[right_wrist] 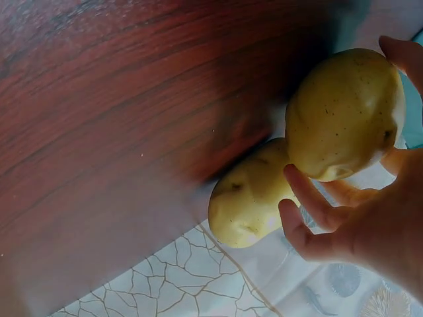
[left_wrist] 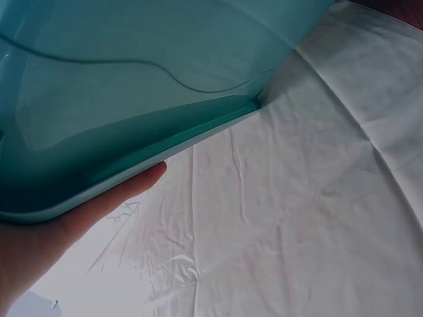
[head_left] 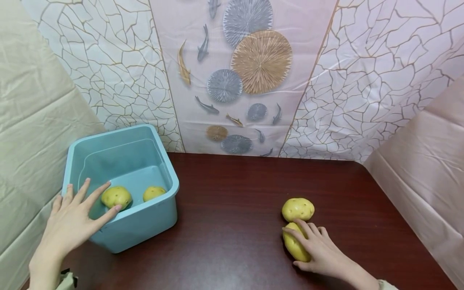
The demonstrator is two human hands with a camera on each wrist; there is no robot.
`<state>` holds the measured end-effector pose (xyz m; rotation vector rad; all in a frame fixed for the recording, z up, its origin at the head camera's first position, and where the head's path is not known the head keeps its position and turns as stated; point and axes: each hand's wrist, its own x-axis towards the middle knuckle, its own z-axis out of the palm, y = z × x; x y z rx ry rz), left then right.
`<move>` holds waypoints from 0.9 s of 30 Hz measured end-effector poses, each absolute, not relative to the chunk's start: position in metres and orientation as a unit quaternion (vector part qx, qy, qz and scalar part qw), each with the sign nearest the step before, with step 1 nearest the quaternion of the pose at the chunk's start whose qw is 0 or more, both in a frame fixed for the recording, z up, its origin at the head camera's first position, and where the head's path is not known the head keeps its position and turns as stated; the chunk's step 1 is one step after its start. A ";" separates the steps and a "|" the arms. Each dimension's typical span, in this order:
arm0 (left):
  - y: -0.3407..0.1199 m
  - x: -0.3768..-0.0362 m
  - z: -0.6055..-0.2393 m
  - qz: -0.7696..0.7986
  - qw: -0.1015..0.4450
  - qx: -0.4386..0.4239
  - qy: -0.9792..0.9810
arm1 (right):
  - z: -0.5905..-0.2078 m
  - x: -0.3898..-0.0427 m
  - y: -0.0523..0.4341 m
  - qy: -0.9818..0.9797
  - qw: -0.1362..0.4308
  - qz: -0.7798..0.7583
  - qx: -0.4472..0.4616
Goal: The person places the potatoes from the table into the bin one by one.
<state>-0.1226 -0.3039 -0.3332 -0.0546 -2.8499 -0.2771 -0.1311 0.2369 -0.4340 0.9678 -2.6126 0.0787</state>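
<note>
Both hands are busy: the right hand (head_left: 319,249) curls round a potato (head_left: 295,245) on the tabletop (head_left: 232,225), its long axis running 11 to 5 o'clock, a second potato (head_left: 298,209) touching at 12. Left hand (head_left: 74,219) lies flat-fingered on the blue tub (head_left: 145,225) rim (only the head view shows two potatoes inside).

Soft even light; wrist views dim, blurred.
</note>
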 end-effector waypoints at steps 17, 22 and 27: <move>-0.303 -0.123 -0.333 -0.096 0.133 -0.019 -0.986 | -0.438 -0.131 0.237 -0.923 0.172 0.016 0.343; -0.304 -0.123 -0.333 -0.095 0.136 -0.020 -0.986 | -0.438 -0.132 0.236 -0.920 0.179 0.017 0.347; -0.305 -0.123 -0.333 -0.095 0.139 -0.021 -0.986 | -0.439 -0.133 0.235 -0.922 0.176 0.019 0.345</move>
